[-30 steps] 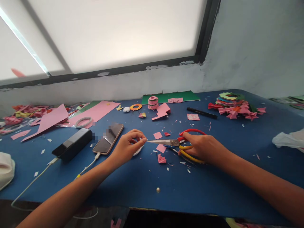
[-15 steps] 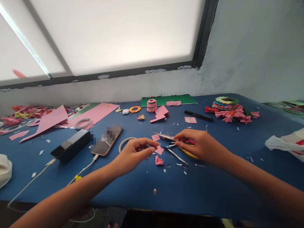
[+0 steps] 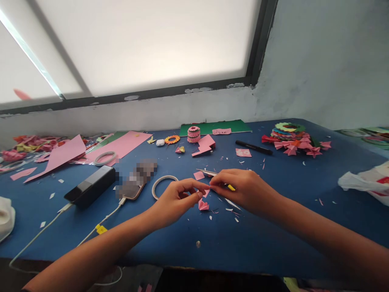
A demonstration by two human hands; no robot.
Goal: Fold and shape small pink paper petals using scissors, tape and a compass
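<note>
My left hand point(image 3: 178, 199) and my right hand point(image 3: 241, 190) meet fingertip to fingertip over the blue table point(image 3: 258, 235). Both pinch a small pink paper piece point(image 3: 207, 193) between them. The right hand lies over the scissors point(image 3: 208, 172): one blade tip pokes out on its left and a bit of yellow handle point(image 3: 231, 187) shows. A folded pink paper shape point(image 3: 203, 205) lies just below the fingertips. Another pink square point(image 3: 199, 175) lies just above them. A white tape ring point(image 3: 155, 185) lies by my left hand.
A phone point(image 3: 135, 181) on a cable and a black power bank point(image 3: 89, 188) lie left. Pink sheets point(image 3: 65, 153), a second tape ring point(image 3: 105, 157), a black marker point(image 3: 253, 147), a green sheet point(image 3: 212, 127), coloured paper flowers point(image 3: 293, 140) and a white plastic bag point(image 3: 364, 180) lie around. Paper scraps litter the table.
My right hand has put the scissors down and now rests over them. My left hand came off the tape ring and moved right. Both hands now pinch the small pink piece.
</note>
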